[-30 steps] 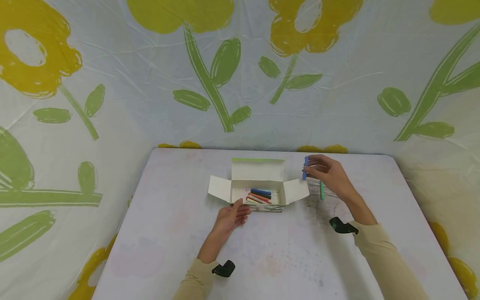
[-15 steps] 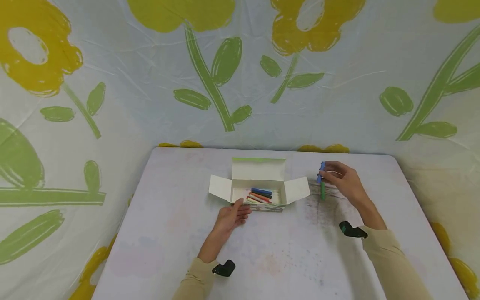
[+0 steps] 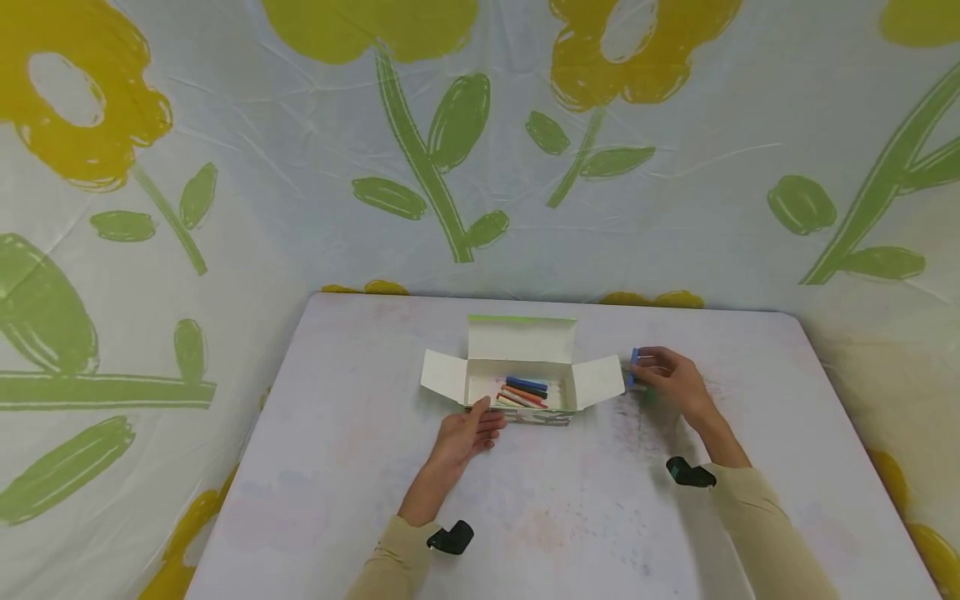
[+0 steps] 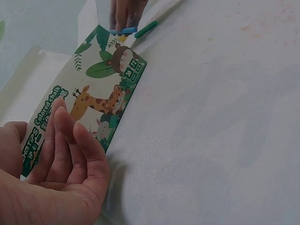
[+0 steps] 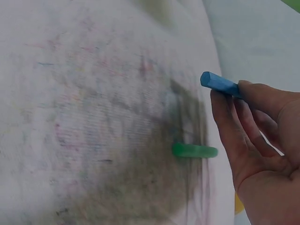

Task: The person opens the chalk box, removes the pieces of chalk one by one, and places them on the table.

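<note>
A cardboard chalk box point(image 3: 551, 419) stands in the middle of the table with its lid and side flaps spread. Its front, in the left wrist view, has printed animals and "Colored chalk". My left hand point(image 3: 459, 439) grips the front wall, thumb at the rim and fingers along the outside. Between thumb and fingers, my right hand point(image 3: 678, 385) pinches a blue chalk stick point(image 5: 218, 83) just right of the box's right flap. A green chalk stick point(image 5: 194, 150) lies on the table beneath that hand, partly covered by it in the head view.
Several chalk sticks point(image 3: 527, 386) in blue, black, orange, red and pale colours lie inside the box. The white table cover point(image 3: 555, 508) has coloured smudges, darkest to the right of the box. A flower-printed cloth point(image 3: 315, 167) hangs behind and beside the table.
My right hand has moved right and then down toward the table with the blue chalk, over the green stick. The left hand has stayed at the box.
</note>
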Tool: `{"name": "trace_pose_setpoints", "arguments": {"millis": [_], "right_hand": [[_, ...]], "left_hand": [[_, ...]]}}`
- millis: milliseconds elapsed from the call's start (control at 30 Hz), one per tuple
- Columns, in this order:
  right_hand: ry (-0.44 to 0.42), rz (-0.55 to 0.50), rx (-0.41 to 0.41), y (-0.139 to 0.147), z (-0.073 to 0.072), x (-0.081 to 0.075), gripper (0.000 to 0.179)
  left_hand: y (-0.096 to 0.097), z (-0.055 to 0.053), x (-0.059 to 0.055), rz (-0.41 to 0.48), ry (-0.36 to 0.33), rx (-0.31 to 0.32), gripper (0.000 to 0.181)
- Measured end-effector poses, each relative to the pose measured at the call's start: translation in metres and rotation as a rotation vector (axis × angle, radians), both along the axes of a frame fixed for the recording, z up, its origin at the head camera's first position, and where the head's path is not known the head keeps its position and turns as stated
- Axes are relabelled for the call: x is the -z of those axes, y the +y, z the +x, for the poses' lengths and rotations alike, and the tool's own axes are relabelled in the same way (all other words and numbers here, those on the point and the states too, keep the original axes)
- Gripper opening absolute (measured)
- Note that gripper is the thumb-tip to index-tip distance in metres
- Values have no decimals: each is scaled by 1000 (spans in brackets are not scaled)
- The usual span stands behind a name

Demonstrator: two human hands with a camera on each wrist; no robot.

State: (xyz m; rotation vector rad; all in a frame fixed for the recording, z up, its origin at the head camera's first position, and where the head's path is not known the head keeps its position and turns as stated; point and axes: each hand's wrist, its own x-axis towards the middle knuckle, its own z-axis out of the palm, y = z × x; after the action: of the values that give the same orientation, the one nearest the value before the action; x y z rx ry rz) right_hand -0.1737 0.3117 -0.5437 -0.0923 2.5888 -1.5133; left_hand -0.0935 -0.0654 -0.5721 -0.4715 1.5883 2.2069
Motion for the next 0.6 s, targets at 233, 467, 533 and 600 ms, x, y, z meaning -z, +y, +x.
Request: {"name": "trace_pose_setpoints", "arguments": {"millis": [233,467,533,600], "right_hand": [[60,163,3,-14,-5,9,44],[118,257,37,-26,-10,12,26],[122,265,33,-28,-11,12,24],[121,273,25,-30,-12,11,22]], "left_hand": [[1,0,1,9,2,-10,55],[2,-1,3,6,8,-4,56],[2,-1,3,5,3,-5,56],[1,-2,3,6,-3,-6,56]]}}
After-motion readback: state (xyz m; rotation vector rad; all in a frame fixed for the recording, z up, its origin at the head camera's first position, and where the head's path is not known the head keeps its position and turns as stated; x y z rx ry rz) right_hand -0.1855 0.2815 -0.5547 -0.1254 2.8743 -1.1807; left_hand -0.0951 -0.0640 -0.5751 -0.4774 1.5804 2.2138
